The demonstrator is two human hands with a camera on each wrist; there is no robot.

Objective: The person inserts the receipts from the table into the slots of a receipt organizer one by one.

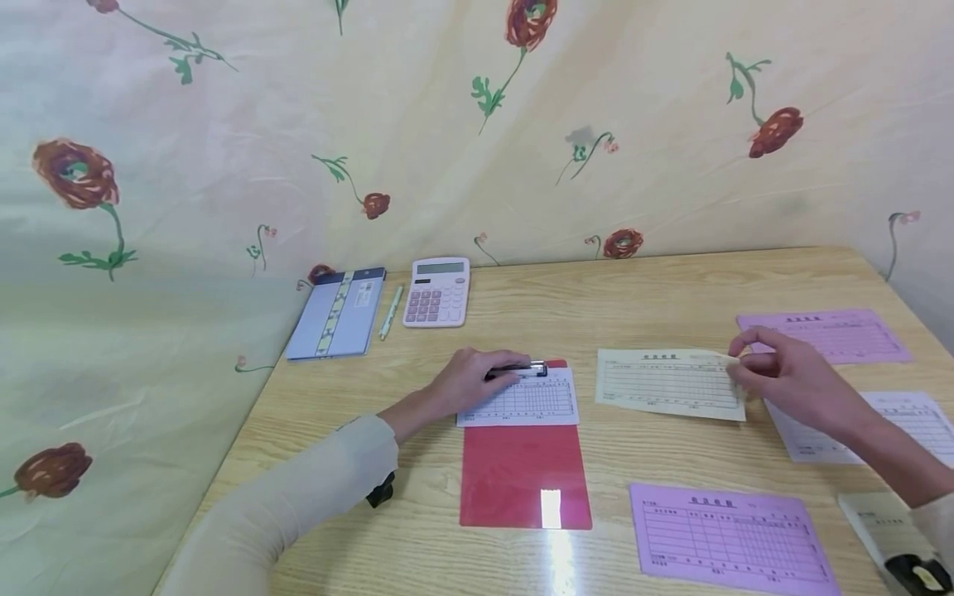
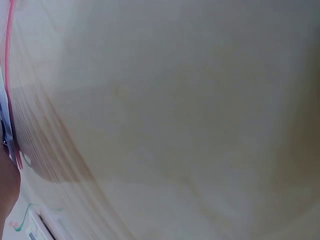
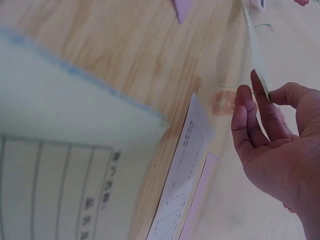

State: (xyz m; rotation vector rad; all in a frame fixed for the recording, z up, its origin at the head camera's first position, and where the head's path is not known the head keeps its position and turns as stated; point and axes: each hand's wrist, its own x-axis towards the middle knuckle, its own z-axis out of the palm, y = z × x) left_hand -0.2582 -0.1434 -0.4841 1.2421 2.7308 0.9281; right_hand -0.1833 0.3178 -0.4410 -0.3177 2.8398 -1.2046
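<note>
A red clipboard lies on the table with a white printed form across its upper part. My left hand grips the clipboard at its metal clip, hiding part of the clip and the form's upper left. In the left wrist view only a piece of that hand shows at the left edge, next to the red board. With thumb and index finger, my right hand pinches the right end of a pale yellow-green form. The right wrist view shows this form edge-on between thumb and finger.
Around the right arm lie a purple form in front, another purple form behind, a white form and a pale green form. A calculator, a pen and a blue notebook sit at the back left, near the flowered cloth.
</note>
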